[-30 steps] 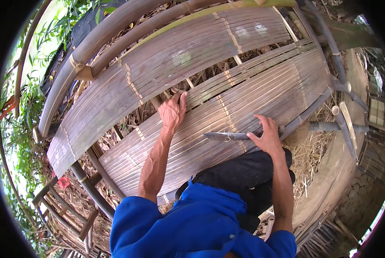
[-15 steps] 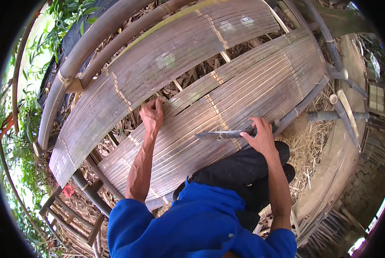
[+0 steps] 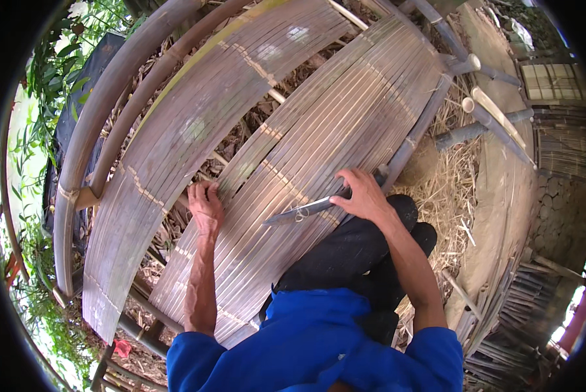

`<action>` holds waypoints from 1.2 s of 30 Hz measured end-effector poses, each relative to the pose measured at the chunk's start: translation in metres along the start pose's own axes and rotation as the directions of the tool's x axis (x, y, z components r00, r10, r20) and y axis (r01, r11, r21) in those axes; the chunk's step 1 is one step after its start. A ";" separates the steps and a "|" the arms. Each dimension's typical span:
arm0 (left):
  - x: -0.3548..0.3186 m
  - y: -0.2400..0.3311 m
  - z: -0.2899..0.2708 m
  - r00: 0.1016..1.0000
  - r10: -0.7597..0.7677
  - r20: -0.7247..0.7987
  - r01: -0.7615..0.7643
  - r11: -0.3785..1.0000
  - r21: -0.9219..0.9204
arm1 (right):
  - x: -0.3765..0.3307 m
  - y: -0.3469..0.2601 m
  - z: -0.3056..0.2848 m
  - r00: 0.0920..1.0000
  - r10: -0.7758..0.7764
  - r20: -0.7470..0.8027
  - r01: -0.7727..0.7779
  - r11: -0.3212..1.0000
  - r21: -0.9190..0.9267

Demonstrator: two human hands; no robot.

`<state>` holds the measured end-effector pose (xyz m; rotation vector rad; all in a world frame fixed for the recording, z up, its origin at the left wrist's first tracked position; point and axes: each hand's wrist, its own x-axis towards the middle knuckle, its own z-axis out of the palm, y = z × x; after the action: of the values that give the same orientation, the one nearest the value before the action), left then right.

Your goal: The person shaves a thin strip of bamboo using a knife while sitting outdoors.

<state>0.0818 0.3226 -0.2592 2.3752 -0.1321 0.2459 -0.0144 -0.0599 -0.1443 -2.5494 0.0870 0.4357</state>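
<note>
My right hand is closed about the handle end of a knife. Thumb and fingers wrap round its dark grip, while the long blade points left, low over the slats, with thin pale shavings curled on it. Below it lies a near panel of split bamboo slats, bound with pale cross ties. My left hand is at the gap between this panel and a far slat panel. Its fingers are curled together, and whatever they pinch is hidden.
Thick bamboo poles frame the far left side. Cut bamboo poles jut out at the right, above straw. Dry leaves show through the gap. My bent dark-clothed knees are against the near panel's edge.
The view has turned, so the panels appear steeper and further left. My left hand remains by the gap, its fingers more curled. The knife stays at my right hand.
</note>
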 end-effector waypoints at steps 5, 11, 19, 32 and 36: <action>-0.008 0.036 -0.011 0.975 0.210 -0.077 -0.210 0.978 0.002 | -0.001 0.000 0.004 1.000 -0.003 0.002 0.003 1.000 -0.009; -0.019 0.126 -0.069 0.917 -0.080 0.390 0.356 0.601 -0.715 | 0.001 -0.010 0.002 0.999 0.045 0.028 -0.045 0.999 -0.004; 0.005 0.128 -0.170 0.740 0.448 0.502 0.628 -0.193 -0.754 | -0.003 -0.012 0.004 1.000 -0.001 -0.013 0.001 0.999 -0.035; 0.011 0.034 0.001 0.956 -0.236 0.176 0.247 0.968 -0.044 | -0.008 0.005 0.005 1.000 0.018 -0.023 -0.018 1.000 0.002; 0.013 0.032 0.010 0.935 -0.318 0.158 0.329 0.943 -0.050 | -0.005 0.008 0.007 1.000 0.018 -0.006 -0.018 0.999 0.040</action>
<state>0.0905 0.2920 -0.2426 2.2946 0.1786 -0.0927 -0.0220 -0.0635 -0.1522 -2.5128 0.1198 0.4279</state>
